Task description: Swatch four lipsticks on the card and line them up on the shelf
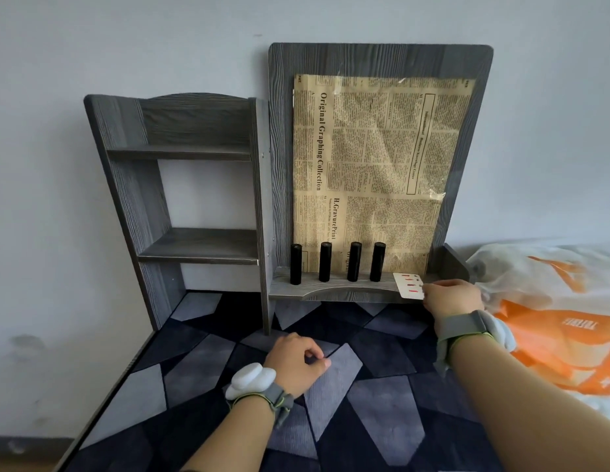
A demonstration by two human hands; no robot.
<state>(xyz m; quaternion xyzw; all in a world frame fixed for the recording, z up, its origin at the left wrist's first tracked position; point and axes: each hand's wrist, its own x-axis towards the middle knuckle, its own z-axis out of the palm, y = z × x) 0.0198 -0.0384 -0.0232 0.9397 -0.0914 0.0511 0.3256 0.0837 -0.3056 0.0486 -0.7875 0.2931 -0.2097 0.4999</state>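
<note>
A pale wall backed a grey wood-grain shelf unit point(364, 287) that stood on a dark rug of angular patches point(330, 386), with an orange and white bag point(552, 335) lying to the right. Four black lipsticks point(337, 266) stood upright and capped in a row along the low shelf, in front of a sheet of newsprint point(375, 158). The right hand point(450, 299) pinched the right edge of the swatch card point(408, 285), which lay at the shelf's right end, just beside the last tube and bearing red strokes. The left hand point(296, 362) hung loosely curled over the rug, holding nothing. The task looked nearly done. To finish well, the card should probably be slid flat onto the board, clear of the near lip, without nudging the nearest tube, then let go gently.
</note>
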